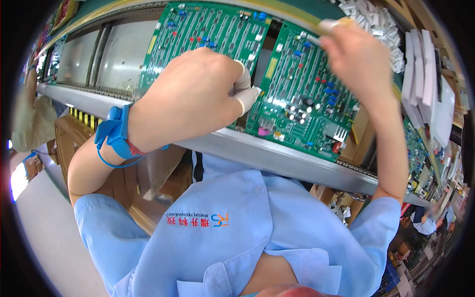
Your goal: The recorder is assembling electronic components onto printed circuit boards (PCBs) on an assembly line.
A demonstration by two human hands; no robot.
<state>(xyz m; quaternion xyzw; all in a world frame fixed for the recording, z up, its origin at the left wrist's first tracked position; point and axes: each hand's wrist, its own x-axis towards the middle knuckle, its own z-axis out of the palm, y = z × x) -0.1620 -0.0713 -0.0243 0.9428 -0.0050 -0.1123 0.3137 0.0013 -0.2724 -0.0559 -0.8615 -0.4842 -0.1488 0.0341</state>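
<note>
My left hand (198, 91) reaches over the line with white finger cots on its thumb and forefinger. Those two fingertips are pinched together at the left edge of a green circuit board (292, 106); anything between them is too small to make out. A blue strap with a thin cord circles that wrist. Blurred by motion, my right hand (358, 59) is raised by the board's far right corner, its fingers smeared. Another green circuit board (217, 32) lies to the left, partly behind my left hand. Both boards carry blue, red and silver parts.
A metal conveyor rail (277, 153) runs along the near side of the boards. Small silver-white parts (378, 29) are heaped at the far right, beside upright white sheets (420, 69). More circuit boards (418, 153) lie at right. A brown carton (74, 143) stands at left.
</note>
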